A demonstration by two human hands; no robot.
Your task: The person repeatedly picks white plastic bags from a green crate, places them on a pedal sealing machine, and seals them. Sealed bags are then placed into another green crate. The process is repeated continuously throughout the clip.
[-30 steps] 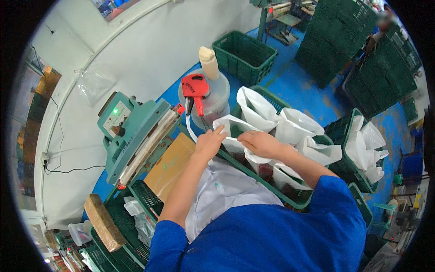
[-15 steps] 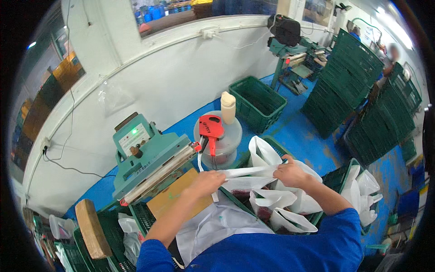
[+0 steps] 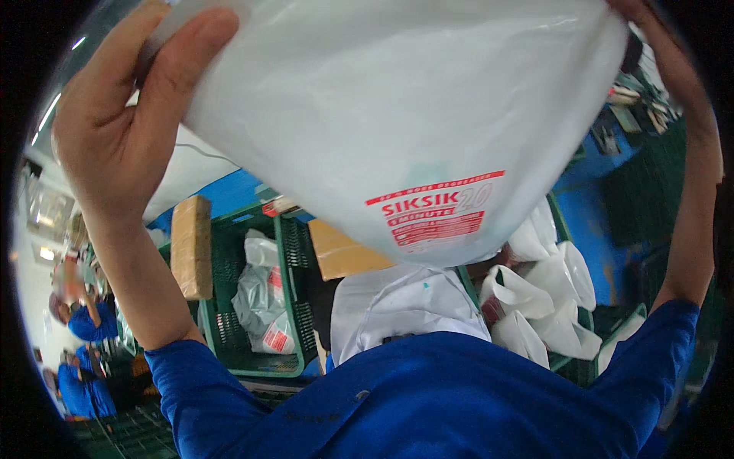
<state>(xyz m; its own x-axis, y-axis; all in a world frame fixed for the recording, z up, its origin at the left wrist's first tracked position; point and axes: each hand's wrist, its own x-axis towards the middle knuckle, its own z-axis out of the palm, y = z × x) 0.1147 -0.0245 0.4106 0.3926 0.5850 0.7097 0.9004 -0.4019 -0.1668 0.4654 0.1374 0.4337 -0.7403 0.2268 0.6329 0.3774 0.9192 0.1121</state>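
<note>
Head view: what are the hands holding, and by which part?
A white plastic bag with red print, raised near the camera. The left hand grips its left edge; the right hand, mostly out of frame, seems to hold its right edge.

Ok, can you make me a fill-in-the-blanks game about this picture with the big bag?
1. The left hand and the right hand hold up a big white plastic ____ close to the camera.
2. The printing on it is ____ in colour.
3. Below, a green crate holds smaller ____ bags.
4. The person's sleeves are ____.

Missing words: bag; red; plastic; blue
</note>
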